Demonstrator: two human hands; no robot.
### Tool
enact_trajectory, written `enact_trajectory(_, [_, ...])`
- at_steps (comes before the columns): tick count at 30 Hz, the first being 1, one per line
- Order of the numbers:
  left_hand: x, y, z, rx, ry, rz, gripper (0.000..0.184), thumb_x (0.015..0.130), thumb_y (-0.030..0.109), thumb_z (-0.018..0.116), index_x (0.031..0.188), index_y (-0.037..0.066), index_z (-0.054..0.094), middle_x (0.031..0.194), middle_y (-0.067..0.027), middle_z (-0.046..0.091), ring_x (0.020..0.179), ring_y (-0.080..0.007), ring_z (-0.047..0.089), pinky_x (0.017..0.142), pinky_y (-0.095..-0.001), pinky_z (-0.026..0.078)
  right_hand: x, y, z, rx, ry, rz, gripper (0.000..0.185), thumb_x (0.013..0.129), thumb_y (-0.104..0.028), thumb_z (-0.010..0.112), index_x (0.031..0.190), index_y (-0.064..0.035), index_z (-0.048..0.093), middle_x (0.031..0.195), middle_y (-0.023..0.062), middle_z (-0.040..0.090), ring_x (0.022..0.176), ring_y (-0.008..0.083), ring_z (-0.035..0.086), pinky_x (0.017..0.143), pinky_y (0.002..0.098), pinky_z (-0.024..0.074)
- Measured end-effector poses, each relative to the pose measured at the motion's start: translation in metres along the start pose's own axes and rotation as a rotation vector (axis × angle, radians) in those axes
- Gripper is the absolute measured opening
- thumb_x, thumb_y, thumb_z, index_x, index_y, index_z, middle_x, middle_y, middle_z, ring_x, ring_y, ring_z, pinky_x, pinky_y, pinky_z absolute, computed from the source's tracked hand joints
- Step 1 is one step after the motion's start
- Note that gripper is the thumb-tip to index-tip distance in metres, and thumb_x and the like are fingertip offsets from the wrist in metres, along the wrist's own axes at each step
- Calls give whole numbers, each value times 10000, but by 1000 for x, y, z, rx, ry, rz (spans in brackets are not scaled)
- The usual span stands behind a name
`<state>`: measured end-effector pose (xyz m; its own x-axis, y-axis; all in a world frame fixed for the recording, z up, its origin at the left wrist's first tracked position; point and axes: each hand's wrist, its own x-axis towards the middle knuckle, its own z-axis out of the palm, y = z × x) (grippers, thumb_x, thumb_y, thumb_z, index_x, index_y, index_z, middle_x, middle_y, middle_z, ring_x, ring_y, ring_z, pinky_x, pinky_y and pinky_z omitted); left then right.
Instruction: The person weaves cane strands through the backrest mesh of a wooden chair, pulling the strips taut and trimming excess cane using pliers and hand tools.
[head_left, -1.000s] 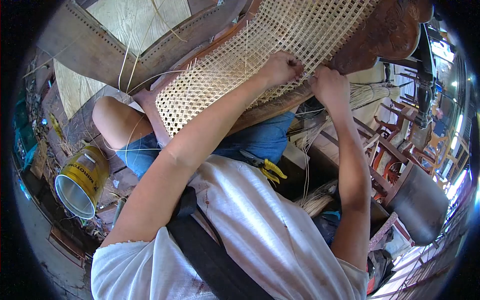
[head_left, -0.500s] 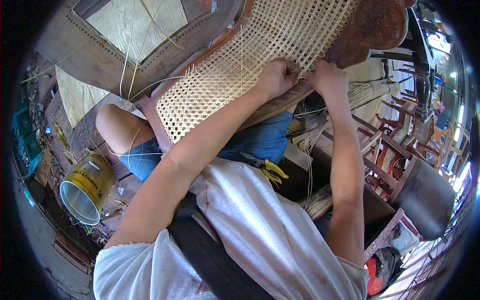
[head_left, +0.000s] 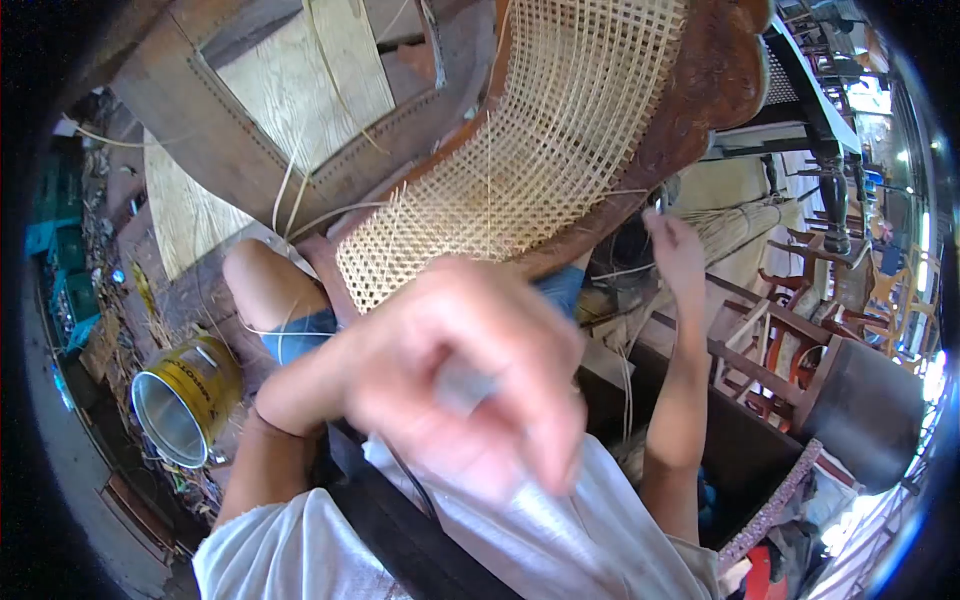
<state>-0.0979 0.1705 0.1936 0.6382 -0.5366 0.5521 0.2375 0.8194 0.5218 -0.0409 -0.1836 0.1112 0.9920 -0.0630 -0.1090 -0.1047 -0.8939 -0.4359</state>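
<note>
My left hand (head_left: 465, 370) is raised close to the camera, blurred by motion, its fingers curved; whether it holds anything is unclear. Off the right edge of the chair frame, my right hand (head_left: 677, 250) has its fingers together at a small shiny thing, too small to make out. The woven cane panel (head_left: 560, 130) is fixed in a carved brown wooden frame (head_left: 715, 95) lying across my lap. A few loose cane ends stick up from the weave. One thin strand (head_left: 625, 191) reaches out past the frame's right edge, near my right hand.
A second wooden frame (head_left: 245, 125) with small holes lies at the upper left. On the floor at left is a yellow bucket (head_left: 190, 400). Bundled cane (head_left: 745, 222), stacked wooden chairs (head_left: 765, 340) and a dark chair back (head_left: 865, 415) are at right.
My left hand has left the cane panel and come up toward the camera. The right hand has moved down and away from the weave. The view has shifted, and the yellow-handled pliers are now hidden.
</note>
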Motion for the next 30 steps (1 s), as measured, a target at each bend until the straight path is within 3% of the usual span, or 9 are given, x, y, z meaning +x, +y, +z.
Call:
enact_trajectory(2, [6, 15, 23, -60, -39, 228, 119, 828, 149, 729, 887, 45, 730, 780, -56, 644, 627, -130, 584, 572, -245, 466, -29, -7, 20, 170, -218, 72, 392, 918, -373, 614, 874, 15, 645, 653, 141, 548, 612, 142, 494, 607, 329, 441])
enact_trajectory(7, [10, 16, 78, -21, -44, 370, 124, 833, 141, 714, 897, 36, 721, 782, -60, 645, 635, -129, 587, 581, -247, 471, -92, -50, 64, 230, -581, 41, 380, 879, -354, 663, 828, 17, 598, 658, 182, 540, 585, 206, 510, 595, 356, 447])
enact_trajectory(12, [10, -5, 117, 32, -56, 358, 128, 837, 134, 699, 906, 26, 712, 783, -65, 646, 643, -128, 591, 589, -249, 475, -122, -60, 82, 359, -611, -16, 405, 878, -337, 664, 778, 35, 540, 648, 196, 518, 561, 260, 495, 571, 389, 424])
enact_trajectory(17, [7, -31, 136, 15, -33, 342, 134, 842, 126, 684, 916, 17, 702, 785, -69, 647, 651, -127, 594, 597, -251, 480, -145, -53, 72, 277, -637, -31, 406, 882, -343, 657, 805, 42, 553, 665, 219, 539, 562, 288, 497, 568, 402, 420])
enact_trajectory(24, [2, -57, 140, 17, -29, 331, 141, 849, 116, 663, 929, 3, 690, 787, -75, 648, 662, -126, 599, 608, -254, 486, -166, -41, 78, 266, -675, -63, 392, 881, -340, 650, 838, 42, 574, 707, 235, 582, 636, 365, 585, 610, 409, 446])
enact_trajectory(26, [1, -59, 139, 31, -6, 333, 143, 851, 113, 657, 933, -1, 686, 788, -77, 648, 665, -125, 600, 612, -255, 488, -172, -38, 82, 240, -571, -87, 365, 865, -322, 664, 848, 36, 593, 697, 229, 597, 660, 396, 605, 621, 421, 458])
enact_trajectory(27, [2, -56, 140, 38, 6, 339, 144, 852, 111, 654, 935, -3, 684, 788, -78, 648, 667, -125, 601, 613, -255, 489, -173, -40, 79, 193, -635, 7, 310, 829, -296, 687, 907, -4, 622, 811, 192, 640, 792, 390, 628, 690, 424, 481])
enact_trajectory(28, [2, -55, 140, 41, 13, 358, 146, 853, 110, 651, 937, -5, 682, 788, -79, 648, 668, -125, 602, 615, -255, 489, -176, -41, 77, 193, -644, 9, 310, 829, -296, 687, 907, -4, 622, 811, 192, 640, 792, 390, 628, 690, 424, 481])
enact_trajectory(30, [4, -54, 138, 52, 38, 368, 148, 854, 107, 645, 941, -9, 678, 789, -81, 648, 672, -125, 603, 618, -256, 491, -183, -38, 71, -28, -520, -156, 329, 773, -280, 728, 1006, -70, 628, 979, 143, 629, 902, 363, 613, 765, 431, 485])
